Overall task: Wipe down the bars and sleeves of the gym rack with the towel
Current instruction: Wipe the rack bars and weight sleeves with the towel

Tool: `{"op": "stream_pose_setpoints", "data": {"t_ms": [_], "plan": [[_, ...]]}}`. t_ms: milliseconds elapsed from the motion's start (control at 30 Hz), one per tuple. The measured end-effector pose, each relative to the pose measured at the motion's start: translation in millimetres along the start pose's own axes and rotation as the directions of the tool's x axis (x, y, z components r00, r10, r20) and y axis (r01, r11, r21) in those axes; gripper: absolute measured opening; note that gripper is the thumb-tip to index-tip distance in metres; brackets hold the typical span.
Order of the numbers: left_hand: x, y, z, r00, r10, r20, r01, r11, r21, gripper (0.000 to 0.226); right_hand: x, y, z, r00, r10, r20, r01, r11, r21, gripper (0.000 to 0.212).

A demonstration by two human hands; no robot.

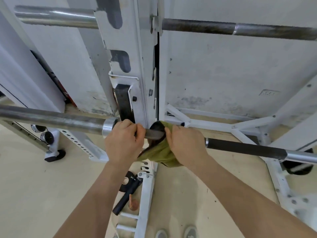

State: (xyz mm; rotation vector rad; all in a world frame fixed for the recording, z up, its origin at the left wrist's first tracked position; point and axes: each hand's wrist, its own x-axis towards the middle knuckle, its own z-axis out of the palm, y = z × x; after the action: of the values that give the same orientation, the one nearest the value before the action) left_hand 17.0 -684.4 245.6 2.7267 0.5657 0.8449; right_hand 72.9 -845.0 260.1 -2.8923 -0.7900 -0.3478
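Olive-green towel point(159, 152) is being bunched around the lower bar point(154, 133) by the right hand point(186, 143), with the fingers curled over the cloth so it's being squeezed onto the steel. The bare shaft just to the left is being clenched by the left hand point(124, 137), tight up against the shiny collar point(109, 128). Only a short bit of bar is being shown between the two hands.

What everything's being decided by here is the bar's long axis. It's being laid left to right across the near side and dipped slightly to the right. From the towel hand, the dark knurled section point(245, 148) is being offered to the right, and the sleeve point(51, 119) is being blocked off to the left by the other hand. So a slide rightward is probably being favoured, with the right hand being placed nearer that stretch.

That knurl is looking rough, so the cloth is likely being snagged there more than on the smooth sleeve.

Room-wise, the hands are being crowded from the far side by the white upright point(137, 66). A second bar point(240, 29) is being racked higher and farther off, and a dark handle point(127, 193) is being kept on the beige floor point(34, 186) below.
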Motion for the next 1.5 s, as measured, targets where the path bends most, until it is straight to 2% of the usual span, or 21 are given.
{"op": "stream_pose_setpoints", "data": {"t_ms": [67,133,200,267,300,367,467,567,667,700,733,800,867,933,1000,1100,1167,1200,1267,1400,1500], "plan": [[1.2,1.4,-1.7,1.0,-0.001,0.005,0.001,1.0,0.014,0.044,-23.3,54.8,-10.6,0.994,0.106,0.032,-0.1,0.985,-0.141,0.036],[2.1,7.7,-4.5,1.0,0.008,0.025,-0.009,0.998,0.06,0.047,-43.3,107.2,-22.2,0.978,0.132,0.161,-0.073,0.941,-0.332,0.026],[0.5,14.6,-7.2,0.999,0.029,0.035,-0.033,0.994,0.108,0.046,-47.4,131.6,-37.2,0.968,0.184,0.171,-0.107,0.917,-0.385,0.019],[-2.8,21.7,-9.1,0.997,0.035,0.076,-0.043,0.993,0.112,0.038,-36.3,111.7,-37.2,0.941,0.3,0.159,-0.238,0.916,-0.322,0.031],[-4.8,26.4,-8.1,0.993,0.045,0.112,-0.056,0.994,0.092,0.031,-26.2,93.5,-29.2,0.952,0.266,0.15,-0.218,0.936,-0.277,0.028],[-10.4,41.5,-3.1,0.979,0.073,0.188,-0.077,0.997,0.014,0.018,-9.1,41.8,-9.8,0.98,0.113,0.167,-0.08,0.978,-0.191,0.019],[-23.8,73.1,-0.5,0.968,0.118,0.22,-0.105,0.992,-0.069,0.026,0.0,13.9,2.7,0.991,-0.03,0.127,0.035,0.999,-0.036,0.025],[-36.3,102.8,3.8,0.954,0.188,0.234,-0.163,0.979,-0.12,0.041,-17.4,62.1,-1.7,0.995,-0.068,0.066,0.072,0.996,-0.058,0.041],[-52.5,140.6,10.3,0.897,0.323,0.303,-0.304,0.946,-0.108,0.039,-46.8,144.3,-10.6,0.994,0.03,0.105,-0.012,0.985,-0.175,0.075],[-57.3,153.4,14.4,0.883,0.342,0.322,-0.332,0.939,-0.086,0.037,-55.4,173.6,-14.4,0.991,0.077,0.112,-0.057,0.983,-0.173,0.07],[-61.3,165.8,18.5,0.878,0.337,0.34,-0.337,0.939,-0.062,0.037,-65.1,201.6,-20.4,0.982,0.126,0.141,-0.099,0.977,-0.186,0.057],[-67.0,187.3,27.0,0.881,0.307,0.361,-0.321,0.947,-0.02,0.038,-90.2,258.4,-31.0,0.978,0.138,0.157,-0.082,0.944,-0.319,0.027],[-70.7,212.0,35.9,0.874,0.299,0.384,-0.328,0.945,0.01,0.039,-111.7,316.5,-52.3,0.929,0.315,0.196,-0.219,0.891,-0.398,0.029],[-76.5,245.0,45.7,0.826,0.341,0.449,-0.385,0.923,0.008,0.043,-128.4,368.1,-66.8,0.908,0.382,0.174,-0.284,0.865,-0.414,0.035],[-85.0,280.4,56.4,0.785,0.359,0.505,-0.422,0.907,0.01,0.048,-130.0,381.7,-68.7,0.909,0.36,0.212,-0.255,0.881,-0.399,0.03],[-90.8,314.3,65.7,0.825,0.32,0.465,-0.374,0.927,0.025,0.04,-112.4,328.2,-49.8,0.986,0.075,0.148,-0.026,0.951,-0.307,0.014],[-92.8,317.8,70.1,0.86,0.291,0.42,-0.321,0.947,0.002,0.04,-97.8,289.1,-39.2,0.991,0.009,0.131,0.012,0.987,-0.161,0.038],[-93.8,317.3,69.5,0.864,0.28,0.418,-0.305,0.952,-0.008,0.045,-96.8,277.5,-35.9,0.991,0.005,0.131,0.009,0.994,-0.106,0.049],[-91.7,316.7,66.7,0.86,0.265,0.437,-0.283,0.959,-0.023,0.05,-96.5,278.6,-39.8,0.996,0.014,0.089,-0.012,1.0,-0.021,0.047],[-91.8,329.8,60.0,0.853,0.213,0.476,-0.221,0.974,-0.04,0.056,-126.0,353.0,-44.9,0.991,0.125,0.048,-0.125,0.992,-0.017,0.054],[-105.6,347.8,62.8,0.851,0.256,0.459,-0.268,0.963,-0.041,0.05,-147.5,409.9,-51.1,0.968,0.203,-0.146,-0.215,0.973,-0.078,0.044]]}}
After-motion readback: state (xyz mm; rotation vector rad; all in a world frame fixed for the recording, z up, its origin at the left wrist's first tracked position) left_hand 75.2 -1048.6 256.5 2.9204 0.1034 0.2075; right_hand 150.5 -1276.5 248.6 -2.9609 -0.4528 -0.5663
